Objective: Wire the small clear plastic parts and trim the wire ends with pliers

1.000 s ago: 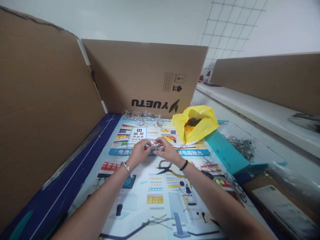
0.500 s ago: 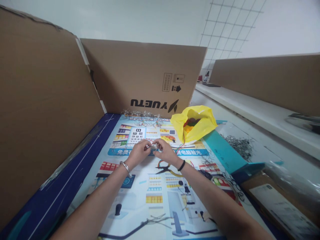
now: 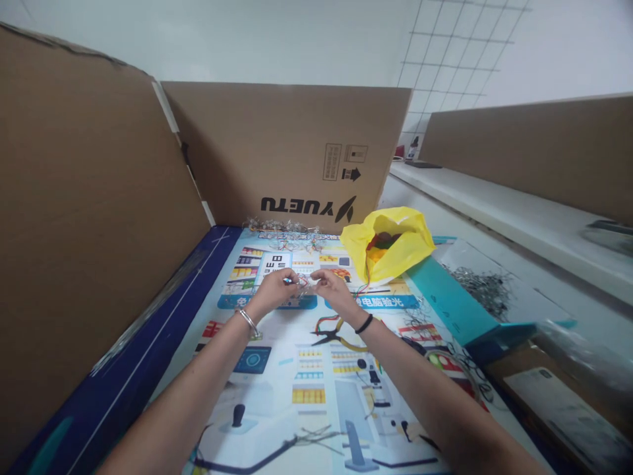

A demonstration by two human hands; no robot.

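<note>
My left hand (image 3: 275, 290) and my right hand (image 3: 332, 290) face each other over the printed sheet. Between their fingertips is a small bundle of thin wires (image 3: 304, 284) with red and clear or silvery parts, too fine to make out fully. The left fingers pinch the bundle. On the right, thumb and forefinger are at its other end; whether they grip it is hard to see. A pair of pliers (image 3: 327, 337) with yellow handles lies just below my right hand, coloured wire beside it.
A yellow bag (image 3: 413, 254) with coloured contents stands right of the hands. A teal box (image 3: 452, 303) lies beside a heap of thin metal pieces (image 3: 482, 290). Wire clusters (image 3: 281, 227) line the foot of the cardboard wall (image 3: 291, 145). Cut wires (image 3: 316, 437) lie in front.
My hands have drawn slightly apart, and the wire bundle between them shows more. The view has shifted a little; the pliers and bag stay in place.
</note>
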